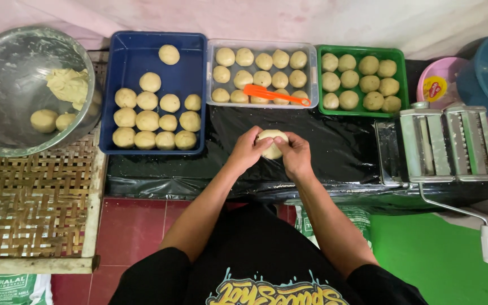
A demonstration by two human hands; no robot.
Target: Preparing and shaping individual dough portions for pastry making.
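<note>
Both hands meet over the black sheet [340, 147]: the left hand [248, 149] and right hand [296, 155] curl their fingers around one pale dough ball [270, 142], gripping it from either side. Beyond it sit a blue tray [134, 59], a clear tray [312, 73] with an orange scraper [272, 94], and a green tray [402, 79], each holding dough balls.

White-green sack [7, 289], bottom left

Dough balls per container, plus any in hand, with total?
Blue tray: 14
Clear tray: 15
Green tray: 12
Bowl: 2, beside an unshaped lump
Ball held between left hand and right hand: 1
Total: 44
</note>
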